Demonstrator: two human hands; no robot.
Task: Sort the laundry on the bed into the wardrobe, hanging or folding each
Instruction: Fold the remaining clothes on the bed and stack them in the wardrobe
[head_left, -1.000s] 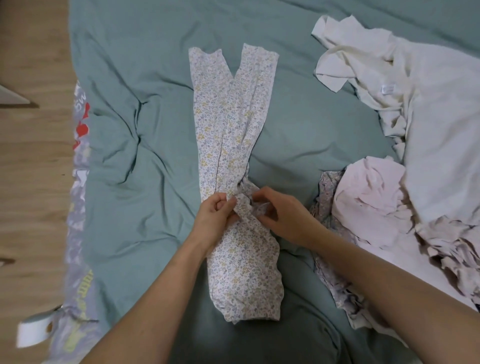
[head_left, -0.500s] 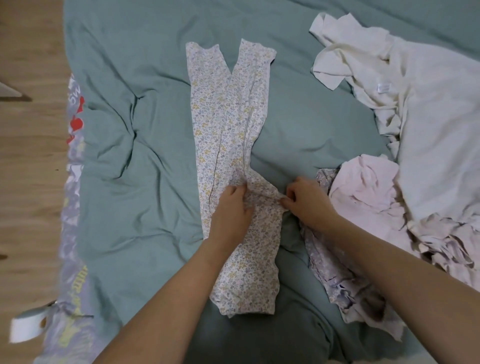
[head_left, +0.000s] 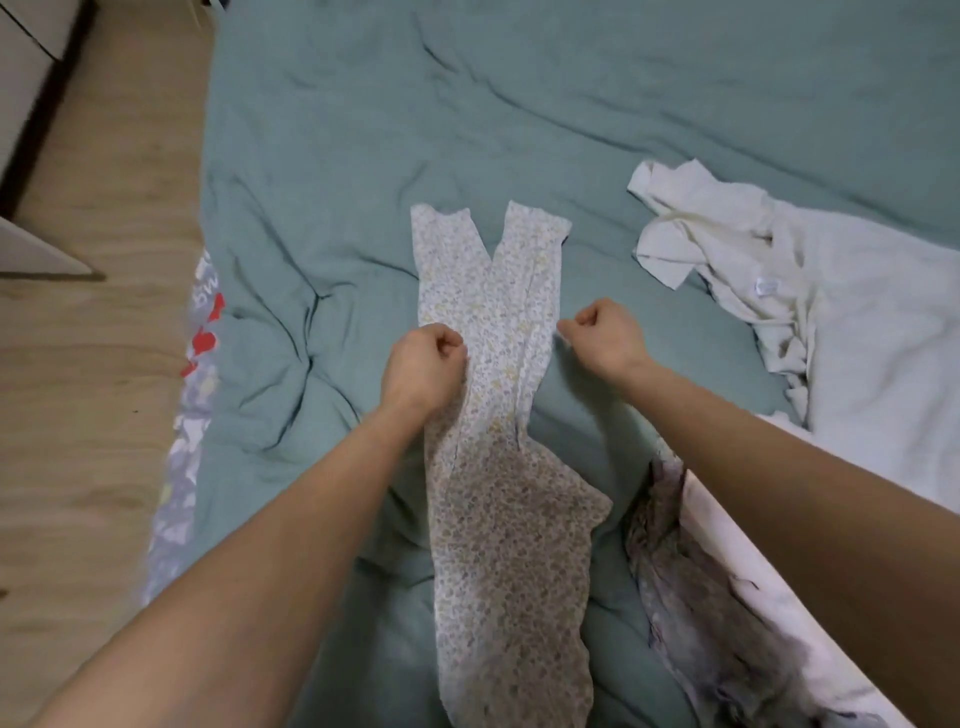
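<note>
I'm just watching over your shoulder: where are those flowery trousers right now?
In the head view the floral trousers lie lengthwise mid-frame on the green bedspread, between the left hand and right hand, with the cream garment to their right.

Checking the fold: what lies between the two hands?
In the head view, the floral leggings lie flat on the green bedsheet between the left hand and right hand, each gripping one edge.

Both bare forearms reach forward from the bottom corners, converging. The left hand (head_left: 423, 366) is curled into a loose fist, knuckles up, thumb tucked against its fingers. The right hand (head_left: 605, 335) is likewise curled, level with it and apart.
</note>
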